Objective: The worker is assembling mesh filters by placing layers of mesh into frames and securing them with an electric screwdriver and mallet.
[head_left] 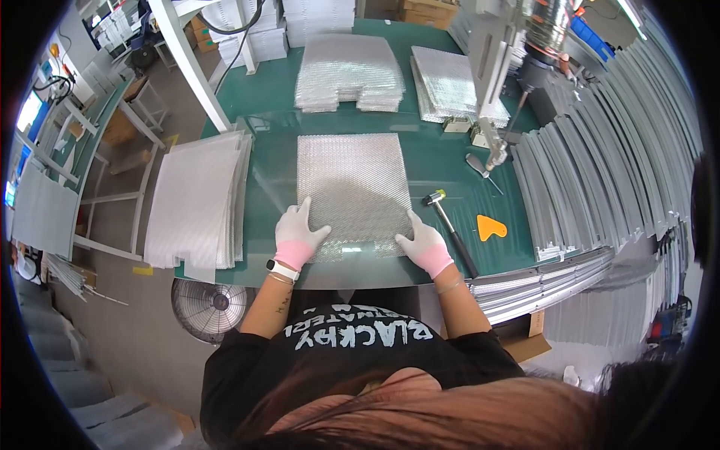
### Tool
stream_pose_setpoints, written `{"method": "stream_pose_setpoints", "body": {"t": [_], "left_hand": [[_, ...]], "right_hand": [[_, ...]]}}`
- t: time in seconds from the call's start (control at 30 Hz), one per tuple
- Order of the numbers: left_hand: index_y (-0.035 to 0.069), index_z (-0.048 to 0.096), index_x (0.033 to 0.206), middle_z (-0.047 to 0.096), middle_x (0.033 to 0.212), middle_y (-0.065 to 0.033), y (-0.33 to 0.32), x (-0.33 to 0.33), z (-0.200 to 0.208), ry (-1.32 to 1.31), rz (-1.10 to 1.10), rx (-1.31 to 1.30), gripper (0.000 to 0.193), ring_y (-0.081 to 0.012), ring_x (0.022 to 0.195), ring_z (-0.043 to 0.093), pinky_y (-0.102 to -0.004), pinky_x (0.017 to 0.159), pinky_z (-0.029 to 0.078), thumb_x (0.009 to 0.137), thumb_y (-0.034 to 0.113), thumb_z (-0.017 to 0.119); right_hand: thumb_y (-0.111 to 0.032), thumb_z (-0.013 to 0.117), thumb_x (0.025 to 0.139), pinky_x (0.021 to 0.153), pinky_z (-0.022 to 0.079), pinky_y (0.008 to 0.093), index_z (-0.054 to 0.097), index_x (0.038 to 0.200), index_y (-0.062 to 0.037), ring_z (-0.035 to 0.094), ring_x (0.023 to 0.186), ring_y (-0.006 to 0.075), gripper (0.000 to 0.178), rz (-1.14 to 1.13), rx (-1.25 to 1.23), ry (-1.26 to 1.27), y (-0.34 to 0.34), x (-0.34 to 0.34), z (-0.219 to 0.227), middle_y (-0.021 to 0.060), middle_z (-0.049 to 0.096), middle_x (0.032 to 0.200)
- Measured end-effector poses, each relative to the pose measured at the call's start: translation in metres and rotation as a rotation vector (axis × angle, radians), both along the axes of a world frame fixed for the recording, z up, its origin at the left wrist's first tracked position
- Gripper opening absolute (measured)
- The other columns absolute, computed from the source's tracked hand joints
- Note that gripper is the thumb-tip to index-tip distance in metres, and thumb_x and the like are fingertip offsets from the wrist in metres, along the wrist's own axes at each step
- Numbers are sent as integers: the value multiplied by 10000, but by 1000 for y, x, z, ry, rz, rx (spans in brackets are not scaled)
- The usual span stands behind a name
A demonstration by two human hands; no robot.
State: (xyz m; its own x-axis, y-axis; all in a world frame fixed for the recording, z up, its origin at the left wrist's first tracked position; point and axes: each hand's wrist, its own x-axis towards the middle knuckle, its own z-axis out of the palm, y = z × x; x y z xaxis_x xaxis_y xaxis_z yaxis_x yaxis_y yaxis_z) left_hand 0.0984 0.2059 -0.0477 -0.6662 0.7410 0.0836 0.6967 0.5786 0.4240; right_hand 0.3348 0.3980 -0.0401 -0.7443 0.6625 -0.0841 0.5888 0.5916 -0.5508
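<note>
A silvery mesh sheet [352, 176] with a fine cell pattern lies flat in front of me on the green work table [274, 176]. At its lower left edge is my left hand [298, 236], in a white glove with a pink cuff. The index finger stretches along the side and the thumb is spread over the sheet. My similarly gloved right hand [426, 244] touches the lower right corner, thumb and index finger apart. Right of it lie a hammer [454, 236] with a black handle and an orange scraper [491, 227].
Stacks of mesh sheets stand at the left [195, 199] and at the back [349, 71]. A screwdriver [484, 172] lies below a hanging power driver [531, 75]. Rows of grey panels [600, 157] line the right side. A floor fan [210, 307] stands below the table's left front edge.
</note>
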Motion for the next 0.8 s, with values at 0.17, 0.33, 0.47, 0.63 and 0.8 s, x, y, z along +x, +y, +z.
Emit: {"method": "stream_pose_setpoints", "body": {"t": [0.17,0.33,0.47,0.63,0.8], "left_hand": [[162,495,1422,496,1340,-187,9,4,42,-109,138,-233,806,-372,1248,485,-464,1048,414,726,444,789],[230,521,1413,320,1558,-162,13,-21,16,135,-245,-250,778,-444,1455,195,-595,1183,84,728,513,758],[198,533,1396,374,1518,-159,-12,15,35,106,-246,-330,759,-437,1430,247,-619,1168,122,728,478,761],[91,554,1332,546,1307,-173,-78,75,28,157,-327,227,656,-413,1150,541,-527,1027,399,744,275,781],[2,421,1417,495,1381,-277,-113,99,-95,-1625,72,318,599,-380,1146,600,-453,999,474,1013,434,518]], "right_hand": [[-486,605,843,868,524,439,706,1088,-149,665,965,354,429,209,93,-126,60,-10,22,153,705,1027],[-220,624,837,834,522,466,655,1085,-114,638,981,358,272,-227,618,132,218,-51,18,155,655,1072],[-193,681,810,860,522,446,639,1094,-118,630,1037,322,296,-288,653,43,271,-73,0,119,647,1109],[-213,707,790,812,534,421,657,1011,-139,651,999,278,239,-362,573,-27,287,-88,-9,86,655,1057],[-154,682,812,730,541,430,653,899,-142,664,896,316,93,-191,833,84,291,-50,-39,95,641,917]]}}
